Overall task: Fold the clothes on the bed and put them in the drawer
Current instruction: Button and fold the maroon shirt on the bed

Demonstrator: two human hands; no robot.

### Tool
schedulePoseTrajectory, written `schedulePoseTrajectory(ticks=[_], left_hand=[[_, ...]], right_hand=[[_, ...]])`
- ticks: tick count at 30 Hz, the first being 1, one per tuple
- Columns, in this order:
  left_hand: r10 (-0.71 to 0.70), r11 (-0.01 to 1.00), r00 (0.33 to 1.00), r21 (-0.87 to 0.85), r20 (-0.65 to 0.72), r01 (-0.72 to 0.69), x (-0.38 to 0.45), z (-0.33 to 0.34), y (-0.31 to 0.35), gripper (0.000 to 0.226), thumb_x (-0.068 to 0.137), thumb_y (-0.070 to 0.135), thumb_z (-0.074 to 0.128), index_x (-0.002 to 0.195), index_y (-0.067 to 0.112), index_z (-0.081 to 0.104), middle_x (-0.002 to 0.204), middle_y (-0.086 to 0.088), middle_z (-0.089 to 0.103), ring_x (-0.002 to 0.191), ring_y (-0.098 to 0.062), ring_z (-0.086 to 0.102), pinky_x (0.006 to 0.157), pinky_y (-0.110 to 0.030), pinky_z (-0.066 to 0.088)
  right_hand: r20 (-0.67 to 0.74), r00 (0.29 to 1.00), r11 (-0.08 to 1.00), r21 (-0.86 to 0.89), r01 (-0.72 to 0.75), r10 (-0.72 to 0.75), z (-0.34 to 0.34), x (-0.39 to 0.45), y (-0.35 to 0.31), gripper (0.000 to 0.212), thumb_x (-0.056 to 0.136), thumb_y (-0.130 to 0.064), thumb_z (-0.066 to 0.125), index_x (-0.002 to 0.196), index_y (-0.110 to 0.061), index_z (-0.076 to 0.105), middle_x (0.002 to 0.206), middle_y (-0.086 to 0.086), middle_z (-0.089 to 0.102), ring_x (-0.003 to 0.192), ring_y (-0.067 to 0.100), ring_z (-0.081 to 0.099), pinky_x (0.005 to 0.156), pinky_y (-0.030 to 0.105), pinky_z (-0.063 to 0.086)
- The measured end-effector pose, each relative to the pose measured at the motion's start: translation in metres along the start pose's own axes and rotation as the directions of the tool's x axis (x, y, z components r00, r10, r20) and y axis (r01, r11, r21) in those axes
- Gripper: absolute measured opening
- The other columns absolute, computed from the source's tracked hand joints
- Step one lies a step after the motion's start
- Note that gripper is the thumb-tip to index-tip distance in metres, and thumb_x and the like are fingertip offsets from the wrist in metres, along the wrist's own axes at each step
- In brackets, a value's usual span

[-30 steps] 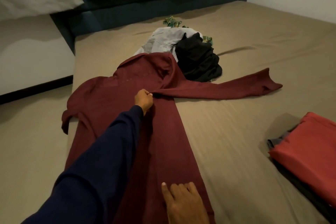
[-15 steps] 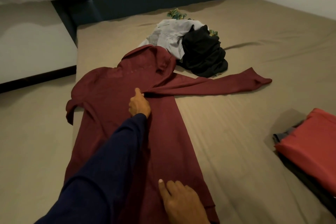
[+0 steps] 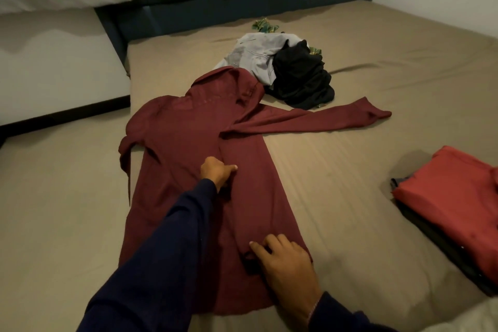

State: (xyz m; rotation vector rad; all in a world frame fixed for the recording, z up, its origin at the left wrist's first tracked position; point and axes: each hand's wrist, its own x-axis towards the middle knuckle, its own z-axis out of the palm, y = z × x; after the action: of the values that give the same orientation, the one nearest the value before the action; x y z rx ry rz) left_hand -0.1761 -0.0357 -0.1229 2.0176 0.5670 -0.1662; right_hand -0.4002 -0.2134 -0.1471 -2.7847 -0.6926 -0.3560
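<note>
The maroon shirt [image 3: 188, 143] lay flat on the bed [image 3: 350, 197], its collar toward the headboard [image 3: 242, 0], with the right side of its body folded in to make a straight long edge and its right sleeve [image 3: 318, 121] stretched out sideways over the sheet. The left hand [image 3: 217, 174] rested on the middle of the shirt and seemed to pinch the fold of cloth between thumb and curled fingers; half a second before it had been higher, near the place where the sleeve meets the body, so it had slid down along the fold toward the person. The right hand [image 3: 285, 259] lay on the lower hem with fingers bent and pressing on the cloth, and more of it was in view than before, a little further up the shirt. Behind the collar a grey garment [image 3: 256, 56] and a black garment [image 3: 299, 75] were heaped together, touching the shirt, with a green patterned cloth [image 3: 262, 25] partly under them. At the right edge a folded red garment [image 3: 455, 197] lay on top of darker folded clothes [image 3: 442, 250], well apart from the shirt. No drawer was in view.
</note>
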Motion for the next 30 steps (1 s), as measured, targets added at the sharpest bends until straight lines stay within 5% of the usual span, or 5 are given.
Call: schedulePoseTrajectory(ticks=[9, 15, 19, 26, 30], left_hand=[[-0.111, 0.993, 0.896, 0.019, 0.43, 0.114, -0.115, -0.029, -0.032, 0.038, 0.077, 0.001, 0.083, 0.073, 0.013, 0.046, 0.075, -0.008, 0.056, 0.067, -0.019, 0.059, 0.058, -0.038, 0.06], [-0.11, 0.994, 0.903, 0.055, 0.416, 0.096, -0.151, -0.028, -0.049, 0.035, 0.079, 0.001, 0.081, 0.075, 0.01, 0.048, 0.075, -0.01, 0.056, 0.05, -0.019, 0.061, 0.067, -0.045, 0.063], [-0.104, 0.988, 0.918, 0.145, 0.383, 0.052, -0.158, -0.027, -0.052, 0.034, 0.083, 0.015, 0.081, 0.075, 0.008, 0.049, 0.061, -0.013, 0.064, 0.051, -0.022, 0.065, 0.054, -0.035, 0.06], [-0.15, 0.902, 0.858, 0.424, 0.491, -0.084, -0.16, -0.034, -0.055, 0.035, 0.075, 0.032, 0.088, 0.07, 0.009, 0.062, 0.068, -0.006, 0.069, 0.063, -0.019, 0.067, 0.061, -0.029, 0.057], [0.012, 0.607, 0.943, 0.747, 0.333, -0.271, -0.153, -0.033, -0.048, 0.067, 0.048, 0.061, 0.091, 0.087, 0.02, 0.056, 0.095, 0.0, 0.067, 0.091, -0.022, 0.066, 0.074, -0.033, 0.05]], right_hand=[[0.192, 0.969, 0.975, -0.184, -0.121, 0.157, -0.007, -0.027, -0.003, 0.059, 0.068, -0.036, 0.082, 0.123, -0.021, 0.07, 0.121, 0.012, 0.066, 0.112, 0.035, 0.065, 0.088, 0.051, 0.057], [0.342, 0.884, 0.941, -0.224, -0.254, 0.32, 0.006, -0.043, -0.001, 0.09, 0.031, -0.024, 0.1, 0.116, -0.007, 0.075, 0.107, 0.03, 0.07, 0.086, 0.055, 0.069, 0.067, 0.059, 0.059], [0.39, 0.875, 0.951, -0.226, -0.21, 0.286, -0.022, -0.031, -0.008, 0.064, 0.103, -0.043, 0.047, 0.158, -0.018, 0.027, 0.156, 0.029, 0.033, 0.135, 0.055, 0.04, 0.109, 0.057, 0.038], [0.302, 0.917, 0.952, -0.241, -0.191, 0.261, 0.009, -0.034, 0.011, 0.075, 0.103, -0.059, 0.007, 0.119, -0.031, 0.074, 0.116, 0.019, 0.072, 0.099, 0.043, 0.071, 0.075, 0.055, 0.059], [0.261, 0.949, 0.975, -0.179, -0.132, 0.177, -0.002, -0.017, 0.009, 0.06, 0.104, -0.051, 0.019, 0.124, -0.031, 0.072, 0.123, 0.011, 0.07, 0.111, 0.033, 0.069, 0.087, 0.051, 0.058]])
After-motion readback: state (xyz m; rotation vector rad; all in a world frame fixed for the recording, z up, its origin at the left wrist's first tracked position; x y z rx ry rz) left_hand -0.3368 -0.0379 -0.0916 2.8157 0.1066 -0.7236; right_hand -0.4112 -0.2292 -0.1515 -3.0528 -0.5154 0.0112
